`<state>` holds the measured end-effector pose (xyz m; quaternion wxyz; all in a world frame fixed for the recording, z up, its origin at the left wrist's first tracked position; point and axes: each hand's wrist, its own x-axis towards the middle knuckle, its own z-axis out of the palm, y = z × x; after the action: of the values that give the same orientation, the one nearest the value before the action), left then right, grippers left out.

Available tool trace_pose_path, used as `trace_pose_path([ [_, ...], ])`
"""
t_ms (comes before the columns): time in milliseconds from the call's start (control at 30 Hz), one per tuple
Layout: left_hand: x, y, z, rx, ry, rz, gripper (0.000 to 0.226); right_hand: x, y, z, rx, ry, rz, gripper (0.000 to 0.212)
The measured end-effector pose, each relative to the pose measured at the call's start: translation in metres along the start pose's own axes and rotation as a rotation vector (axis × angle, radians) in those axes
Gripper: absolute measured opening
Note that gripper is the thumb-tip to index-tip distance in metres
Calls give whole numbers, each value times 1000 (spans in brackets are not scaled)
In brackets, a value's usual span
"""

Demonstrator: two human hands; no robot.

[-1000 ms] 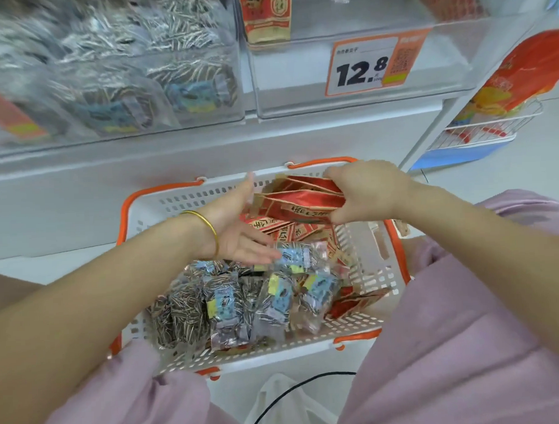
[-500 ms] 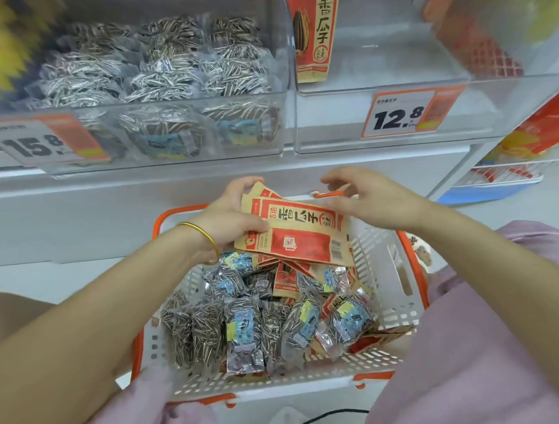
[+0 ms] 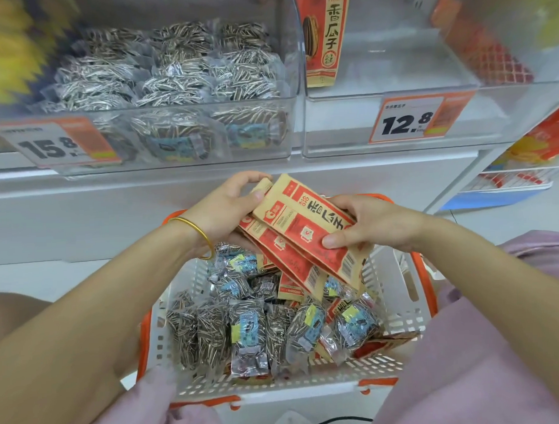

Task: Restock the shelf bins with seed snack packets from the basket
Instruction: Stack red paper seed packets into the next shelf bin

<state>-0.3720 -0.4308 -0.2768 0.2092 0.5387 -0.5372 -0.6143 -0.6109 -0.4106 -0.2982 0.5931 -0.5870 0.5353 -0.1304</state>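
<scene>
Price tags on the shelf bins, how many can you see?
2: the 15.8 tag on the left bin, the 12.8 tag on the right bin. More may be out of view.

Light bright, even; shadows soft. Upper corners blur with motion; centre sharp; edges bow; bins (image 3: 338,130) look hazy.

White shelf (image 3: 144,197) carries seed-filled bin (image 3: 263,152) beside near-empty bin (image 3: 338,127).

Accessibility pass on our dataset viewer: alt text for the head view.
Left hand and right hand grip a fanned stack of red-and-tan paper seed packets above a white plastic basket with orange trim holding clear striped-seed packets; clear plastic shelf bins stand behind.
</scene>
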Motion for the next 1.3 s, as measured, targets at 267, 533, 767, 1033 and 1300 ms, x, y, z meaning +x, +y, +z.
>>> trace_pose_path([
  [267, 2, 3, -3, -17, 56, 22, 21, -1, 7, -7, 246, 24, 3, 68],
  [533, -2, 7, 4, 102, -115, 46, 30, 5, 12, 25, 137, -3, -67, 67],
  [767, 1, 10, -2, 276, -322, 193, 26, 5, 6, 13, 130, -117, -21, 68],
  [1033, -9, 30, -1, 252, -426, 512, 31, 17, 3, 32, 363, -161, -19, 64],
  [1300, -4, 32, -3, -23, -268, 477, 35, 4, -5, 25, 557, -454, -76, 90],
])
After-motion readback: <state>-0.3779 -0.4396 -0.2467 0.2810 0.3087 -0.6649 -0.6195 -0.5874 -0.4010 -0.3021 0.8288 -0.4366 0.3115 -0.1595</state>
